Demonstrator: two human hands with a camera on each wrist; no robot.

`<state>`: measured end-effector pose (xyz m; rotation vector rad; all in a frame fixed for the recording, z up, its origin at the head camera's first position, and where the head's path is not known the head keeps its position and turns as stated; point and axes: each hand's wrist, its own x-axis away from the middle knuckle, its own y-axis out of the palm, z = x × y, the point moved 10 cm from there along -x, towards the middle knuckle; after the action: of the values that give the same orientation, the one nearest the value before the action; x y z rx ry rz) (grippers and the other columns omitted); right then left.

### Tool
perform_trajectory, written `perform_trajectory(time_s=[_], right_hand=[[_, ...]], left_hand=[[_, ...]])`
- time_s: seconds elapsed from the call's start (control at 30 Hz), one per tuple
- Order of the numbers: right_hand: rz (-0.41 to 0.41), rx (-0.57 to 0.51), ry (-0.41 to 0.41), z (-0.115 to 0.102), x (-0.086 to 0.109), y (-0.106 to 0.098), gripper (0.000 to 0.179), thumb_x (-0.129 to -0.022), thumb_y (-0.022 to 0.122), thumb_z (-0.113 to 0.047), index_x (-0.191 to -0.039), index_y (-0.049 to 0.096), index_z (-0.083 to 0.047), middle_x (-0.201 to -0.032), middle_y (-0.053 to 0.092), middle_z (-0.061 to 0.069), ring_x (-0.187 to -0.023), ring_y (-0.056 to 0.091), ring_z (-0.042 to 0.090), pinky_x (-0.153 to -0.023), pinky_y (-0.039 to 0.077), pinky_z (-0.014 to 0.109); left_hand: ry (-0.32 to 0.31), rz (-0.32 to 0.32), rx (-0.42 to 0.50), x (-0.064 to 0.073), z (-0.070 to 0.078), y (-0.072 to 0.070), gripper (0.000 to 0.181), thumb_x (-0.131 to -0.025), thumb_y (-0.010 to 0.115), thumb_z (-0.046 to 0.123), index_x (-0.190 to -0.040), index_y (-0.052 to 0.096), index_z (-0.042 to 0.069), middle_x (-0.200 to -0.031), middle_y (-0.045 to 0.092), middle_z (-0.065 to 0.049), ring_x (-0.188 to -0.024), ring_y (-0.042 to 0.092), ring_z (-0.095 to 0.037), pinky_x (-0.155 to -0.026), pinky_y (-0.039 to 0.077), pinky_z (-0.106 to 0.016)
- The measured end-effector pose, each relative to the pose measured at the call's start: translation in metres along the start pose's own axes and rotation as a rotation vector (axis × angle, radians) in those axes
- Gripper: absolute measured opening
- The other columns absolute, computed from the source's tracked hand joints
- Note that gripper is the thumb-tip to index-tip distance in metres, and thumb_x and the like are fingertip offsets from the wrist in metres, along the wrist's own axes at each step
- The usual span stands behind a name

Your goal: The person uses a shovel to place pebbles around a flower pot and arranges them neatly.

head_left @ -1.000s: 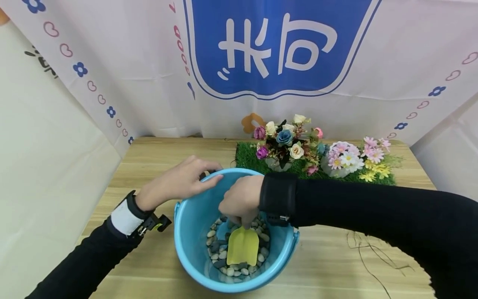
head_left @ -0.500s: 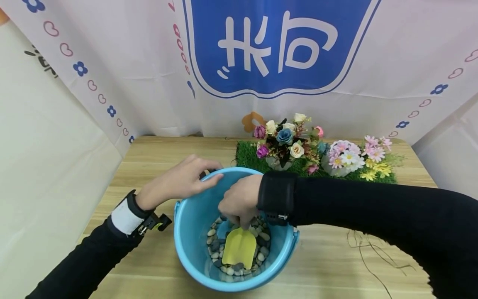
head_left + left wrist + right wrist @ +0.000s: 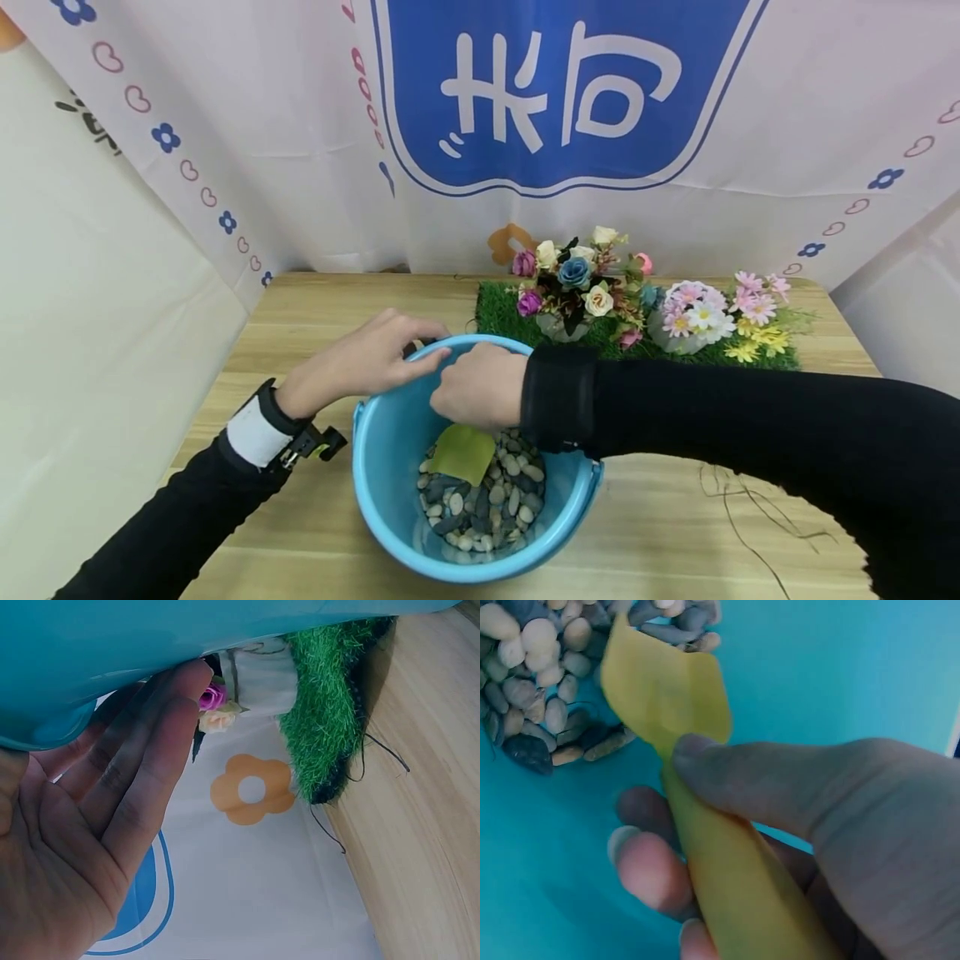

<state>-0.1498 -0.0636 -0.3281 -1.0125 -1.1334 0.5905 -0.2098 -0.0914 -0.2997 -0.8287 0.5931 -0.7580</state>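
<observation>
A yellow toy shovel is held inside the blue bucket by my right hand. In the right wrist view the thumb lies along the handle and the fingers curl around it from below. The blade is over pebbles, grey and cream, on the bucket's floor. My left hand holds the bucket's far-left rim, thumb on the inner side. Its fingers lie along the outer wall in the left wrist view.
Behind the bucket, a strip of artificial grass bears a pot of mixed roses and a pot of daisies. Thin dark strands lie on the wooden table at right. A printed cloth hangs behind.
My right hand has lifted the shovel and moved it toward the bucket's far-left side, baring more pebbles near the front. My left hand has stayed on the rim.
</observation>
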Motion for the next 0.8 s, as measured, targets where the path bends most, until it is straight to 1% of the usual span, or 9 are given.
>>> perform_trajectory(time_s=[0.07,0.17,0.33,0.43,0.47,0.53,0.63,0.7,0.8], right_hand=[[0.026,0.032,0.000,-0.002,-0.002,-0.001,0.011,-0.104,0.062,-0.018,-0.093,0.065,-0.019,-0.068,0.047,-0.003,-0.058,0.041,0.013,-0.056,0.039,0.028],[0.057,0.077,0.018,-0.002,-0.001,-0.003,0.018,-0.105,0.058,-0.021,-0.089,0.064,-0.019,-0.064,0.044,-0.003,-0.054,0.039,0.013,-0.052,0.038,0.027],[0.174,0.179,0.031,-0.006,0.001,-0.014,0.031,-0.108,0.054,-0.022,-0.077,0.058,-0.020,-0.058,0.037,-0.003,-0.049,0.035,0.011,-0.049,0.034,0.025],[0.201,0.191,0.025,-0.006,0.000,-0.015,0.033,-0.108,0.054,-0.021,-0.076,0.057,-0.021,-0.058,0.037,-0.003,-0.050,0.036,0.011,-0.049,0.035,0.025],[0.197,0.180,0.021,-0.005,-0.001,-0.014,0.033,-0.108,0.053,-0.021,-0.076,0.058,-0.020,-0.059,0.038,-0.003,-0.050,0.036,0.011,-0.049,0.035,0.025],[0.160,0.117,0.008,-0.003,-0.003,-0.010,0.029,-0.108,0.053,-0.020,-0.080,0.062,-0.019,-0.060,0.040,-0.003,-0.052,0.037,0.011,-0.051,0.036,0.025],[0.082,-0.008,-0.009,0.001,-0.005,-0.002,0.020,-0.108,0.054,-0.019,-0.093,0.067,-0.016,-0.065,0.043,-0.002,-0.055,0.039,0.013,-0.056,0.036,0.026],[0.021,-0.090,-0.014,0.003,-0.005,0.004,0.014,-0.106,0.056,-0.016,-0.100,0.068,-0.015,-0.068,0.045,-0.001,-0.057,0.040,0.014,-0.058,0.035,0.027],[-0.054,-0.154,-0.009,0.003,-0.005,0.011,0.008,-0.105,0.059,-0.012,-0.106,0.067,-0.013,-0.073,0.047,0.000,-0.059,0.041,0.014,-0.058,0.034,0.027]], left_hand=[[0.006,0.003,0.002,0.000,0.000,0.001,0.014,-0.104,0.058,0.013,-0.099,0.071,0.012,-0.076,0.060,0.009,-0.050,0.048,-0.004,-0.050,0.043,-0.028],[0.010,0.002,0.006,0.000,-0.001,0.002,0.014,-0.104,0.058,0.013,-0.100,0.071,0.012,-0.078,0.061,0.008,-0.052,0.050,-0.003,-0.051,0.045,-0.028],[0.011,0.001,0.015,0.000,-0.001,0.001,0.015,-0.104,0.057,0.013,-0.101,0.072,0.012,-0.076,0.061,0.009,-0.050,0.048,-0.003,-0.050,0.044,-0.028],[0.016,0.002,0.010,0.000,-0.001,0.000,0.015,-0.104,0.058,0.013,-0.101,0.072,0.013,-0.076,0.060,0.010,-0.050,0.047,-0.003,-0.049,0.042,-0.028],[0.017,0.004,0.007,0.000,-0.001,0.000,0.015,-0.104,0.058,0.013,-0.101,0.072,0.013,-0.076,0.060,0.010,-0.049,0.047,-0.003,-0.049,0.042,-0.028],[0.016,0.004,0.003,-0.001,0.000,0.000,0.014,-0.104,0.058,0.014,-0.100,0.072,0.013,-0.075,0.060,0.010,-0.049,0.047,-0.003,-0.049,0.042,-0.028],[0.014,0.001,0.001,-0.001,0.000,0.000,0.014,-0.104,0.058,0.014,-0.099,0.071,0.013,-0.075,0.059,0.010,-0.049,0.047,-0.003,-0.049,0.043,-0.028],[0.012,-0.001,-0.001,-0.001,0.000,0.000,0.014,-0.104,0.058,0.014,-0.099,0.071,0.013,-0.074,0.059,0.009,-0.049,0.048,-0.003,-0.049,0.044,-0.028],[0.007,-0.005,0.002,0.000,0.000,0.001,0.014,-0.104,0.058,0.014,-0.100,0.072,0.011,-0.076,0.061,0.009,-0.050,0.051,-0.003,-0.050,0.047,-0.027]])
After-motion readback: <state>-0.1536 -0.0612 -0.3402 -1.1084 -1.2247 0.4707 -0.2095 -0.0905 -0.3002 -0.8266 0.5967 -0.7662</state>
